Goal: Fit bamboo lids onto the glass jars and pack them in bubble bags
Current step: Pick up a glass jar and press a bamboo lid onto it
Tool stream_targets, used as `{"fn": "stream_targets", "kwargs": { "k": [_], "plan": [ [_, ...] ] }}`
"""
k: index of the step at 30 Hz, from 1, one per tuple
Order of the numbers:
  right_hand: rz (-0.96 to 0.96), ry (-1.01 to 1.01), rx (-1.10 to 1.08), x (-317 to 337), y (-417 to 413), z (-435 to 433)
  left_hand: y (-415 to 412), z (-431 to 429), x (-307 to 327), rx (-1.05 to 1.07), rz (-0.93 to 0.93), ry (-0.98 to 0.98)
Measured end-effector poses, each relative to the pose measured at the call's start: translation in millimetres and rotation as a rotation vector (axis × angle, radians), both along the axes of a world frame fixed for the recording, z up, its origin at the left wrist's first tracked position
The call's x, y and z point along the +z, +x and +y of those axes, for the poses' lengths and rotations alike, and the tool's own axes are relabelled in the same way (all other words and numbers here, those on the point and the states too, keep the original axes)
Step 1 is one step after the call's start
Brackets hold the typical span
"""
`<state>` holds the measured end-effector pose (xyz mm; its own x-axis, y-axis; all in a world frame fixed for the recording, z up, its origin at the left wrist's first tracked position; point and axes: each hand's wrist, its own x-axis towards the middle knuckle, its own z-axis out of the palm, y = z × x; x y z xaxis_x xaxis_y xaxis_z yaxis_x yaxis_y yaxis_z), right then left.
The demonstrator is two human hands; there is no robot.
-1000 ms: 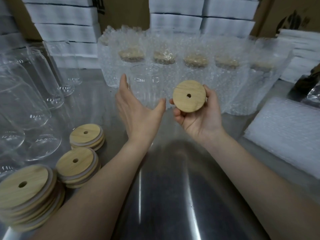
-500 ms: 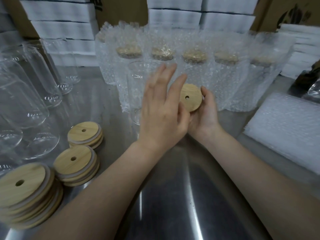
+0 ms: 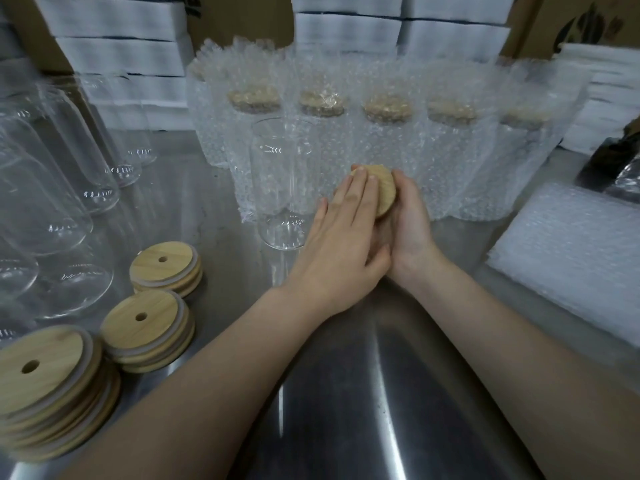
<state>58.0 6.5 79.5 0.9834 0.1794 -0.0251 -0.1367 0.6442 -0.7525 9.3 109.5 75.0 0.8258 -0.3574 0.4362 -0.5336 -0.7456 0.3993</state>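
Note:
My right hand (image 3: pixel 408 230) cradles a round bamboo lid (image 3: pixel 385 192) from below and the right. My left hand (image 3: pixel 343 244) lies flat over the lid's face, fingers together, covering most of it. An empty glass jar (image 3: pixel 282 181) stands upright just left of my hands, without a lid. Behind it runs a row of bubble bags (image 3: pixel 381 140), each holding a lidded jar. Three stacks of bamboo lids (image 3: pixel 145 327) sit at the lower left.
Several bare glass jars (image 3: pixel 52 188) crowd the left side of the steel table (image 3: pixel 346 393). A pile of flat bubble bags (image 3: pixel 571 258) lies at the right. White boxes (image 3: pixel 346 32) and cardboard are stacked along the back.
My left hand swung from beside the lid to lie on top of it. Both hands with the lid moved slightly down toward the table.

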Motion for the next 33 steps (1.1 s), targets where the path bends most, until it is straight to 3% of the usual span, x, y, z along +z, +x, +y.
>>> {"fn": "stream_targets", "kwargs": {
  "k": [13, 23, 33],
  "plan": [
    [-0.023, -0.146, -0.036, 6, -5, -4, 1, 5, 1, -0.091, -0.037, -0.012],
    [0.004, -0.063, -0.094, 18, -7, -9, -11, -5, 8, -0.059, -0.069, 0.157],
    [0.063, 0.030, -0.165, 14, -5, -9, -12, -8, 10, 0.015, -0.103, 0.190]
  ]
}}
